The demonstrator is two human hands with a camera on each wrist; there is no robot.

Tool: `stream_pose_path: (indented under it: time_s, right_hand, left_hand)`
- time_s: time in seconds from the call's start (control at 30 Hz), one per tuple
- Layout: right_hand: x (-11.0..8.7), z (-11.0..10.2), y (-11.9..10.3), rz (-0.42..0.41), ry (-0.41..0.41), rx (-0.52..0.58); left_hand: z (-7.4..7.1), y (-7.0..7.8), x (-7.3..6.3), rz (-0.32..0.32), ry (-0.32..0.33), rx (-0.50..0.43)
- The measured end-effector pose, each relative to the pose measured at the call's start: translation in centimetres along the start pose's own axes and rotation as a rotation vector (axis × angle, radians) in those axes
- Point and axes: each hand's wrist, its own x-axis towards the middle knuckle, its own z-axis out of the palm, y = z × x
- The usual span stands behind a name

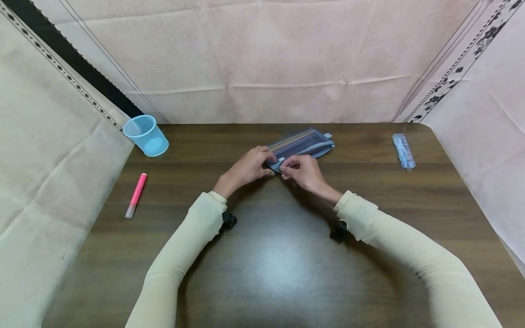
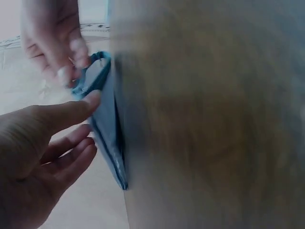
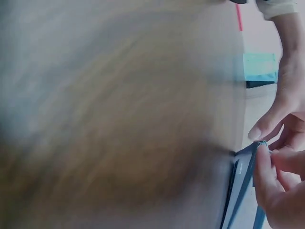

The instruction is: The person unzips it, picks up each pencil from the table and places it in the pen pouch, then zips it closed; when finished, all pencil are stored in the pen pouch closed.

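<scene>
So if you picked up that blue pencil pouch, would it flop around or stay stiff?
Probably floppy: the pouch looks like thin soft fabric, and its corner bends between the left hand and right hand. Pencil-like sticks seem to show through it, which may stiffen it lengthwise. It lies flat, so it likely won't roll.

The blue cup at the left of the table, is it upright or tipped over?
Tipped. The cup lies on its side on the table, its open mouth facing the left cloth.
</scene>
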Motion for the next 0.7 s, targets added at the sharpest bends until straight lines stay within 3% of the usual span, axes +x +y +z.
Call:
stream_pose_path:
  time_s: [0.13,0.2,0.47,0.7]
  right_hand:
    - [0.1,-0.5,-0.1,0.095,0.038,0.216]
    - [0.1,-0.8,-0.1,0.115,0.07,0.264]
    - [0.2,-2.7,1.8,0.138,0.124,0.192]
    - [0.3,-7.2,5.8,0.204,0.247,0.124]
  left_hand:
    - [0.3,0.4,0.1,0.03,0.09,0.067]
    - [0.3,0.7,0.2,0.046,0.118,0.091]
    - [0.1,1.3,-0.4,0.115,0.085,0.181]
    - [-0.4,1.1,-1.2,0.161,0.082,0.217]
